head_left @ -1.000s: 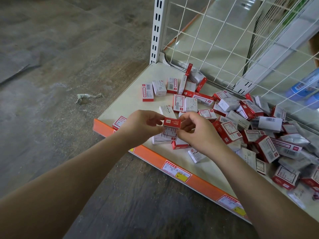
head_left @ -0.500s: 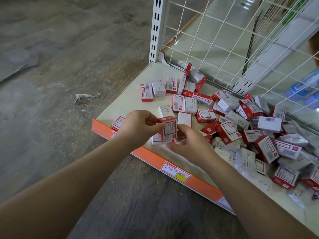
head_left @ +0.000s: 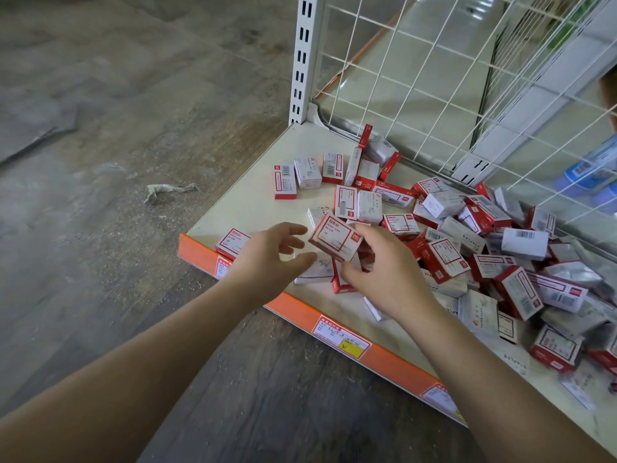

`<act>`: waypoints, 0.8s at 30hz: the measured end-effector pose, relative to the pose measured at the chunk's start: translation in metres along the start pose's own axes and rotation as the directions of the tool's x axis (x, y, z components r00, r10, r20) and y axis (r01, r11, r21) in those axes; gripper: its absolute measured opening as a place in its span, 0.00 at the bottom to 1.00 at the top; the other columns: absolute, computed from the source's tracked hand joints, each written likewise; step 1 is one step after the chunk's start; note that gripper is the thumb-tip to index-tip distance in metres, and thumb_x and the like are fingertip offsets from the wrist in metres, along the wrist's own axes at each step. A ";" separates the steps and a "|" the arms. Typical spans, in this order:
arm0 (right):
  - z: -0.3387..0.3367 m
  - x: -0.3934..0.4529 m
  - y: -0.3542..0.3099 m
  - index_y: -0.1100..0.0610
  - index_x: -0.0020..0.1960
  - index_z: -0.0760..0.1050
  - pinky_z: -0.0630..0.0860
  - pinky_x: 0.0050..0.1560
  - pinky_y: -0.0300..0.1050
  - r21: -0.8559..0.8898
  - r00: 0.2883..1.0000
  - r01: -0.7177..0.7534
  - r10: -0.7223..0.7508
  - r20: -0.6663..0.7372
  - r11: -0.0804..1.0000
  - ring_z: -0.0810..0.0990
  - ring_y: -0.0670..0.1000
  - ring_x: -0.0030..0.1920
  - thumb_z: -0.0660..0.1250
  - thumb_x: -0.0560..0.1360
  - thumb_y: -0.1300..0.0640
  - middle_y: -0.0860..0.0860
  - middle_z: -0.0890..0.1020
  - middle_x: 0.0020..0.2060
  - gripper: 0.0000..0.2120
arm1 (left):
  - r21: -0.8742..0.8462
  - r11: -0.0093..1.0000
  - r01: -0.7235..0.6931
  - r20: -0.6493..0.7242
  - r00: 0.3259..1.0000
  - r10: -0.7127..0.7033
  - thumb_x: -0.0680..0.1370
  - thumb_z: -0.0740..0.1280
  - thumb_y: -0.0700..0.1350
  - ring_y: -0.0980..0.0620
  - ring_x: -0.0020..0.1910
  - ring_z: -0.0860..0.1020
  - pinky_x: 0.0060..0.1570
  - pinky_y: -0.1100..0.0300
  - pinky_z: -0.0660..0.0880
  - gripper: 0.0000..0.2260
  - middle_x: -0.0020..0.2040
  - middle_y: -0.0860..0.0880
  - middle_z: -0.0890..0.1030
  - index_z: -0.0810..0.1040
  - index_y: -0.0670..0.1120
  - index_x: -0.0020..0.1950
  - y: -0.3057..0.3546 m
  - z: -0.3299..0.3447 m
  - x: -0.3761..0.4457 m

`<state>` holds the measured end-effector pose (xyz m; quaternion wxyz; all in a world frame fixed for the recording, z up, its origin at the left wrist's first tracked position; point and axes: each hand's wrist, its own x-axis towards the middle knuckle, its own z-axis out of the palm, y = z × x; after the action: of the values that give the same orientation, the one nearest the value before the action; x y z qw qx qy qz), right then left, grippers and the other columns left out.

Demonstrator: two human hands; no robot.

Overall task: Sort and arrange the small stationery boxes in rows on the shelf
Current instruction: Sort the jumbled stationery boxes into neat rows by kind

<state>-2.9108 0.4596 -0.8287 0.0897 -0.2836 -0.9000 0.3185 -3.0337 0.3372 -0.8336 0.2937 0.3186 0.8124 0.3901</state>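
Note:
Many small red-and-white stationery boxes lie on a cream shelf (head_left: 253, 202) with an orange front strip. A loose heap of boxes (head_left: 500, 262) covers the shelf's right half. My right hand (head_left: 380, 275) pinches one red-framed paper clip box (head_left: 335, 240) between thumb and fingers, lifted and tilted above the shelf. My left hand (head_left: 267, 259) hovers just left of it, fingers spread and relaxed, holding nothing. Under my hands lie a white box (head_left: 317, 270) and a red box (head_left: 340, 285). A single box (head_left: 232, 243) lies at the front left corner.
A few boxes (head_left: 307, 173) lie side by side near the back left. A white wire grid (head_left: 434, 78) and a slotted upright post (head_left: 305, 58) close the shelf's back. A crumpled scrap (head_left: 167, 190) lies on the grey floor to the left. Price labels (head_left: 340, 339) sit on the orange strip.
The paper clip box passed from my left hand to my right hand, which now holds it tilted. My left hand let go and opened its fingers.

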 end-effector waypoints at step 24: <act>0.008 -0.014 -0.004 0.52 0.60 0.70 0.72 0.49 0.36 -0.092 0.997 0.082 -0.081 0.010 0.992 0.72 0.45 0.57 0.70 0.71 0.47 0.43 0.73 0.52 0.21 | 0.466 0.868 -0.170 0.004 0.982 0.191 0.77 0.62 0.45 0.51 0.62 0.70 0.62 0.58 0.67 0.20 0.64 0.50 0.73 0.67 0.48 0.69 -0.014 -0.009 -0.008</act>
<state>-2.9036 0.4449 -0.8327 0.0866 -0.2496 -0.9249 0.2733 -3.0391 0.3206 -0.8384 0.1540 0.4458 0.8548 0.2166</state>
